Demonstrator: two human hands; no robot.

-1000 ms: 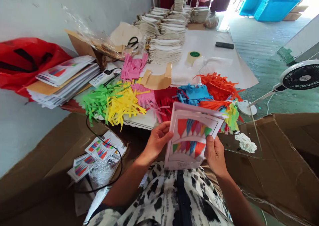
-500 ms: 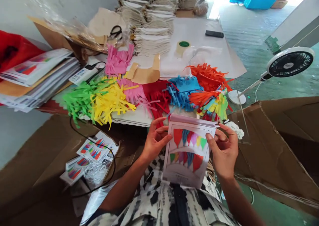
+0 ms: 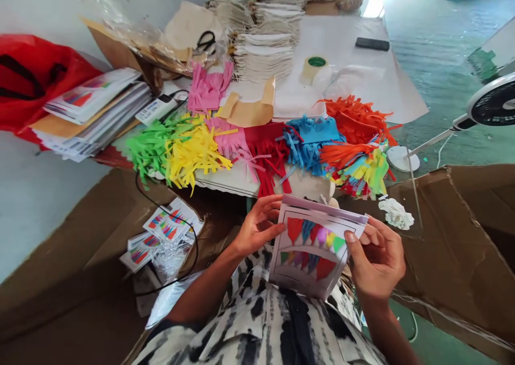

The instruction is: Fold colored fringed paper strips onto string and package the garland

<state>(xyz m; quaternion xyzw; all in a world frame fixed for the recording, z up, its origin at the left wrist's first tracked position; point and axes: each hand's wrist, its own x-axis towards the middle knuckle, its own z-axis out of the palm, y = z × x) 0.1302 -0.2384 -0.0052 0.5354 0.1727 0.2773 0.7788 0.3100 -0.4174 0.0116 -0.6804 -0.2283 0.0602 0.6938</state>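
Note:
A clear plastic packet [image 3: 308,247] with a card printed with colourful tassel garlands is held upright in front of my body. My left hand [image 3: 259,228] pinches its upper left edge between thumb and fingers. On the other side, my right hand [image 3: 378,255] grips the upper right corner, thumb on the front face. Just beyond, along the table edge, lie bunches of fringed paper: green [image 3: 148,145], yellow [image 3: 195,153], pink [image 3: 231,142], dark red [image 3: 265,150], blue [image 3: 311,140] and orange [image 3: 356,119]. A mixed-colour tassel bundle [image 3: 362,164] sits at the right end.
Paper stacks [image 3: 263,54] stand at the back, near a tape roll [image 3: 316,67], a black phone-like object [image 3: 372,44] and scissors [image 3: 206,42]. A fan [image 3: 493,102] is at right. Finished-looking packets [image 3: 167,228] lie in a carton [image 3: 72,247] below left; a pile of printed cards [image 3: 94,107] is above.
The camera view has shifted, so the table contents appear further left. Both hands still hold the packet, its top now tipped slightly more toward the table.

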